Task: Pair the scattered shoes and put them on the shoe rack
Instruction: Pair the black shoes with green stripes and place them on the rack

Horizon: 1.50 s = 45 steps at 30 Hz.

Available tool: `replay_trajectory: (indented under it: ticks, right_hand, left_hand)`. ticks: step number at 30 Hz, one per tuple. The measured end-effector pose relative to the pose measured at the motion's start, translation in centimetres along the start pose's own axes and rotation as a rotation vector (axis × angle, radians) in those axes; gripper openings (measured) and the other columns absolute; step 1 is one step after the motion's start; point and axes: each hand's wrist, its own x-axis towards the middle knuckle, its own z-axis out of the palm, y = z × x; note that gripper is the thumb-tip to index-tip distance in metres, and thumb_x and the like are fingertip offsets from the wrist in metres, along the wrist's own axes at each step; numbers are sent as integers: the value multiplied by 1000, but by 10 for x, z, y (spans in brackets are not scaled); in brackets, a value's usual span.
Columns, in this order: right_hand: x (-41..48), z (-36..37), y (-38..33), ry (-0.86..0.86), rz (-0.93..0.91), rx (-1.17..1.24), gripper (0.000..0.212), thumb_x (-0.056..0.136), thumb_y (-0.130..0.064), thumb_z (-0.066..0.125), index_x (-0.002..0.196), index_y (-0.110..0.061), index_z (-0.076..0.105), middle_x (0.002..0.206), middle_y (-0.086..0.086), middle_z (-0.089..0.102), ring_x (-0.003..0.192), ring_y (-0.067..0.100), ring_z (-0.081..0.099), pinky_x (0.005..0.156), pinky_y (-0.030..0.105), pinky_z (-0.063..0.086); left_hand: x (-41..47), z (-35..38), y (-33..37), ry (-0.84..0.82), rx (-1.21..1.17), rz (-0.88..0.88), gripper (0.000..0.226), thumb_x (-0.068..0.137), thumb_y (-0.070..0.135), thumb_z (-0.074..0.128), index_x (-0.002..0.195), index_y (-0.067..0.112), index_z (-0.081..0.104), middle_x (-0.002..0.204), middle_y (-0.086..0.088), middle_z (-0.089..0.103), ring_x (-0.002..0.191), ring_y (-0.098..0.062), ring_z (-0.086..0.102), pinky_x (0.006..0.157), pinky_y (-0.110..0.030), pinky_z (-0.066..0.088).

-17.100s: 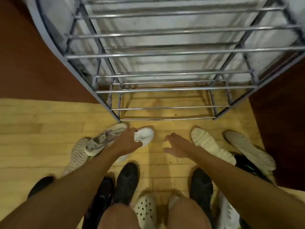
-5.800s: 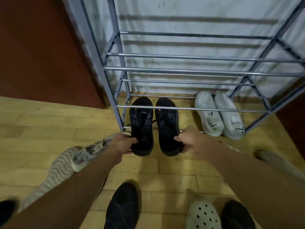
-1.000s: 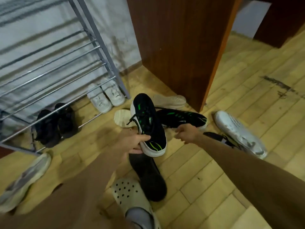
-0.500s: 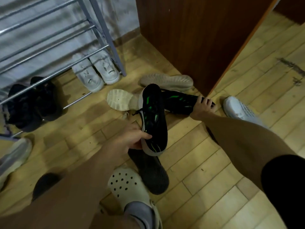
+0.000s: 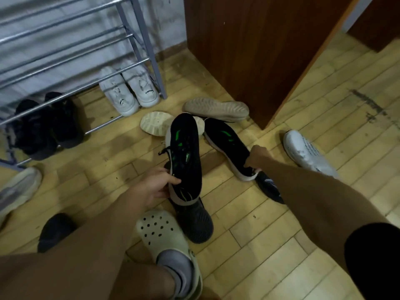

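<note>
Rack (image 5: 138, 29) with black pair (image 5: 46, 124) and white pair (image 5: 129, 92); hands each closed on a green-striped shoe (image 5: 186, 152).

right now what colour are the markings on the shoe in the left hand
Bright green, on a black sneaker with a white sole edge, held by the left hand; the head view shows it.

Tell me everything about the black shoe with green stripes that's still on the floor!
The black shoe with green stripes is a low sneaker with a dark fabric-looking upper, bright green slashes and a pale sole edge. It lies on the wooden floor, toe toward the beige upturned shoe. The right hand grips its heel end. Its match is held in the left hand.
</note>
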Motion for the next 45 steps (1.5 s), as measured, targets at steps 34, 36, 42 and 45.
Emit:
replay_trajectory:
  ticks: [34, 36, 42, 45]
  right_hand:
    - [-41, -13, -18, -301, 20, 516, 39, 80, 1, 73, 113, 16, 58, 117, 26, 64, 99, 42, 68, 87, 51, 56]
    - [-52, -21, -22, -264, 0, 501, 39, 80, 1, 74, 112, 17, 59, 111, 26, 66, 92, 40, 70, 81, 50, 59]
    - [-77, -40, -37, -137, -79, 366, 26, 82, -2, 71, 100, 12, 59, 85, 22, 66, 62, 28, 65, 47, 31, 57]
    - [-85, -45, -62, -124, -136, 405, 29, 85, -4, 69, 109, 12, 62, 101, 26, 70, 84, 36, 70, 72, 42, 60]
  left_hand:
    - [-26, 13, 26, 132, -136, -12, 35, 87, 3, 64, 121, 2, 59, 120, -15, 64, 113, -33, 61, 91, -43, 52]
    - [-40, 7, 33, 146, -138, 12, 36, 89, 0, 62, 124, 0, 58, 123, -14, 63, 117, -33, 59, 96, -40, 48]
    - [-78, -34, 55, 284, -80, 98, 18, 86, -3, 63, 104, -3, 62, 102, -17, 66, 97, -34, 63, 84, -40, 50]
    - [-85, -56, 62, 361, -99, 122, 14, 83, -5, 67, 93, -3, 58, 100, -18, 62, 92, -38, 64, 83, -48, 54]
